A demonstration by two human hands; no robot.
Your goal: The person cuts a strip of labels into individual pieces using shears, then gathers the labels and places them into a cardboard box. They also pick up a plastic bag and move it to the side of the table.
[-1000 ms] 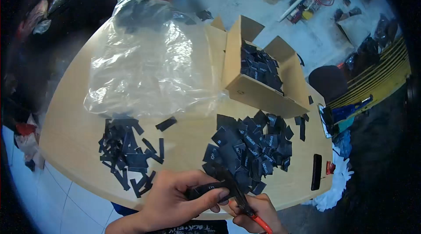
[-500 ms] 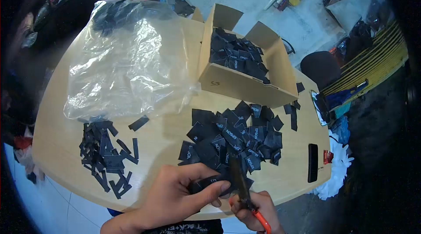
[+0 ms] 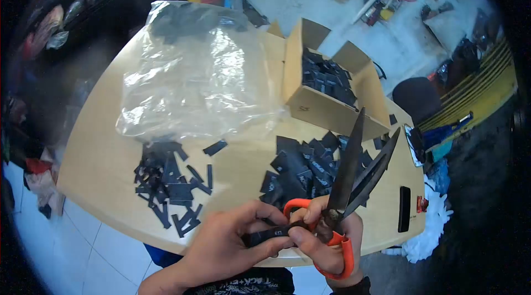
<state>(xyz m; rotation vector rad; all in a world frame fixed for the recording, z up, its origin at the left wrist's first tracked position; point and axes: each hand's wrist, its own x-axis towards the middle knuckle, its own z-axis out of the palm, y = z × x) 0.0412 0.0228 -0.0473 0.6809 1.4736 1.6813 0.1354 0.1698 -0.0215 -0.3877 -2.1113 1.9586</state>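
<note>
Black strip pinched by left hand's fingers; right hand's fingers meet its end, also gripping orange-handled scissors. Looks partway: narrow pieces piled on the surface, wider labels heaped, more in cardboard box; strip not set down. Versus earlier frame, blades swung clear of strip, now spread, pointing up.

At six o'clock, a black fabric garment bears pale printed lettering, partly readable as "TACK+". At five o'clock, a dark cuff borders the bare right hand; the left hand is bare too.
</note>
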